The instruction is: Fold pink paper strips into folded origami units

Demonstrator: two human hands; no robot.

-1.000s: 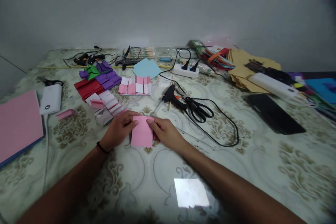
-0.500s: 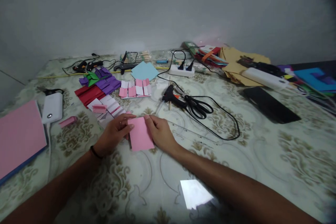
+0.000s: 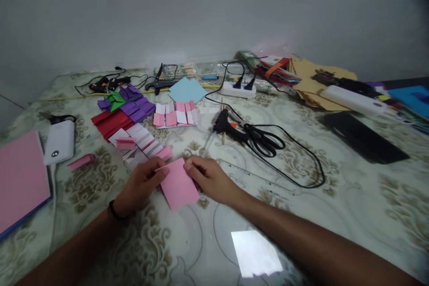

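A small rectangle of pink paper (image 3: 179,186) is held between my two hands, tilted, its top edge toward the wall. My left hand (image 3: 144,182) pinches its upper left corner, thumb on top. At the upper right edge my right hand (image 3: 208,178) grips it, thumb in front; the fingers behind the sheet are hidden. Just beyond lie folded white and pink paper pieces (image 3: 145,140). A row of pink and white folded strips (image 3: 176,115) sits farther back. To the right rests a black glue gun (image 3: 231,127) beside black-handled scissors (image 3: 264,138).
A clear ruler (image 3: 254,176) lies right of my hands. At left are a white power bank (image 3: 60,142), a folded pink piece (image 3: 81,161) and a pink sheet stack (image 3: 22,178). A power strip (image 3: 237,90) stands behind; a black phone-like slab (image 3: 365,136) lies right.
The pink paper has tilted, its lower edge swinging right. Both hands sit slightly lower in view, still holding it. The camera view has shifted a little.
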